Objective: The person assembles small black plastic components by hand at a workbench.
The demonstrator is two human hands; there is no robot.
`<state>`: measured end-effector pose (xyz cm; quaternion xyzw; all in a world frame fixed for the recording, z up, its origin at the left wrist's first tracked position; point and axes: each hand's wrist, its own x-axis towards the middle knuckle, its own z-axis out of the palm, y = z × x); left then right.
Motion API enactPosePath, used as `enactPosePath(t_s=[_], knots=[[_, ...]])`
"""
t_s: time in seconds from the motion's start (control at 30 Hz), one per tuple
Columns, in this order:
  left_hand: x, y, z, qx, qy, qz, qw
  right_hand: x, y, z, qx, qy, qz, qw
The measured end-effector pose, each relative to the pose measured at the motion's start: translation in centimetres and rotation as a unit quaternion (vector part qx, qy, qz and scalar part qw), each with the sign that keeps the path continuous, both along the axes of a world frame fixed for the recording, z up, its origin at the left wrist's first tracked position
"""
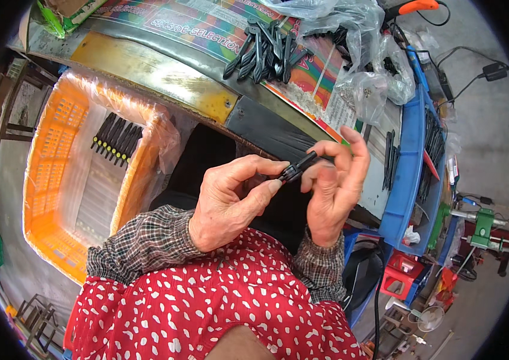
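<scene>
Both my hands meet over my lap on one slim black plastic part (pixel 300 165). My left hand (pixel 230 201) pinches its near end between thumb and forefinger. My right hand (pixel 333 189) grips its far end, fingers curled, little finger raised. A loose pile of the same black parts (pixel 266 51) lies on the colourful worktop (pixel 206 27) ahead. A neat row of finished black parts with yellow tips (pixel 116 139) rests in the orange crate (pixel 47 156) at my left.
Clear plastic bags (pixel 365 90) of small pieces sit on the worktop at the right. A blue tray (pixel 410 162) holding more black parts stands at the right edge. Cables, a green tool (pixel 481 227) and red boxes (pixel 401 273) crowd the floor on the right.
</scene>
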<state>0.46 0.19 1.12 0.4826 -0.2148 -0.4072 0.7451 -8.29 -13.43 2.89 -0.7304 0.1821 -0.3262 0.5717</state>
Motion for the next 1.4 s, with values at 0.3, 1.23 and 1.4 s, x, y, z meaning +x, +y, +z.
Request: enactPosePath(t_s=[0.3, 1.23, 1.4], knots=[[0.2, 0.2, 0.5, 0.002, 0.017, 0.009, 1.0, 0.2, 0.7, 0.2, -0.077, 0.056, 0.038, 0.995], [0.0, -0.1, 0.2, -0.03, 0.024, 0.043, 0.998, 0.5, 1.1, 0.0, -0.314, 0.067, -0.026, 0.947], [-0.1, -0.2, 0.3, -0.026, 0.042, 0.038, 0.998, 0.7, 0.7, -0.9, -0.423, 0.037, -0.039, 0.904]])
